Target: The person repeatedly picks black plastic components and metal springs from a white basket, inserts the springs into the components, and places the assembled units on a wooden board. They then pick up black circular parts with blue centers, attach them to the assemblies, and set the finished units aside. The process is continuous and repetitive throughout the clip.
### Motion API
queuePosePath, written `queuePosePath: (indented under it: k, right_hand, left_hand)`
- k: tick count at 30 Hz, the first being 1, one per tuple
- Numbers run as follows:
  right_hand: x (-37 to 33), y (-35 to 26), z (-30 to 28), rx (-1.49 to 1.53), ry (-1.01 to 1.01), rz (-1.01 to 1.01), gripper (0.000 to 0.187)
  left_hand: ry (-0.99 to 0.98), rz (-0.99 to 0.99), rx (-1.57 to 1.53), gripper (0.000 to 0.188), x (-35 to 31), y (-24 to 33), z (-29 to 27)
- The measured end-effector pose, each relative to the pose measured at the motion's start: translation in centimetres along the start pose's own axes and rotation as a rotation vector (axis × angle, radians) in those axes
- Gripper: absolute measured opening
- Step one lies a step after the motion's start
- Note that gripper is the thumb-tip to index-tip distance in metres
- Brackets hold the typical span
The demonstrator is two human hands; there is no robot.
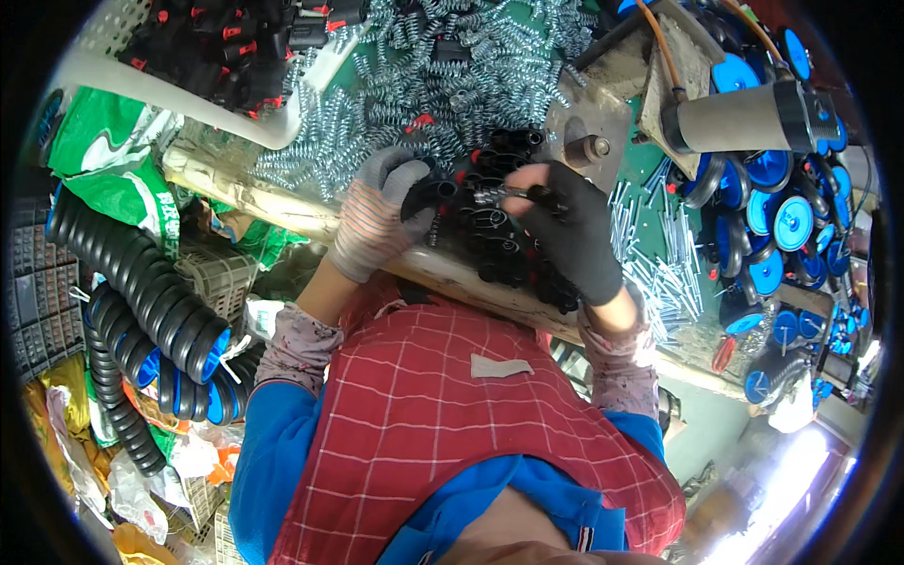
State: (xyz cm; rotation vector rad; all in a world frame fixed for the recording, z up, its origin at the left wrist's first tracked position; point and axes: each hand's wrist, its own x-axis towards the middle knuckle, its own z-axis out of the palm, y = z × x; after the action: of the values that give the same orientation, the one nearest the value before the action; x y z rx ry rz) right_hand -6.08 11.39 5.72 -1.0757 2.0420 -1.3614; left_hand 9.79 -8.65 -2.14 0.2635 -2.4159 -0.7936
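Note:
In a grey and orange striped glove, my left hand is closed round a black plastic part with a round opening. Across from it, my right hand wears a dark glove with bare fingertips. Its thumb and finger pinch a small metal spring beside that part. Black plastic parts stand and lie in a cluster between and below the hands, some with red pieces on them. Just beyond, a large heap of loose metal springs covers the bench.
A white bin of black and red parts stands at the far left. Right of my hands lie loose metal pins and a grey cylinder on a bracket. Blue and black wheels are piled at right; more wheels hang in rows at left.

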Motion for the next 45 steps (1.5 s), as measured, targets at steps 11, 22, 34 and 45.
queuePosePath:
  k: [11, 22, 34, 45]
  right_hand:
    - [5.2, -0.9, 4.9, -0.670, -0.186, -0.594, 0.019]
    - [3.7, 0.3, 9.2, -1.190, -0.505, -0.875, 0.011]
    - [2.1, -1.0, 1.2, 0.086, -0.025, 0.113, 0.018]
    - [0.8, -0.9, 3.0, 0.432, -0.317, 0.292, 0.019]
  left_hand:
    - [0.132, 0.099, -0.025, 0.061, -1.2, -1.1, -1.2]
    - [0.223, -0.082, -0.028, 0.072, -4.7, -2.1, -4.8]
    - [-0.372, 0.238, -0.084, 0.061, -2.1, -0.4, -1.0]
    - [-0.181, -0.120, -0.604, 0.051, -0.4, 2.6, -3.6]
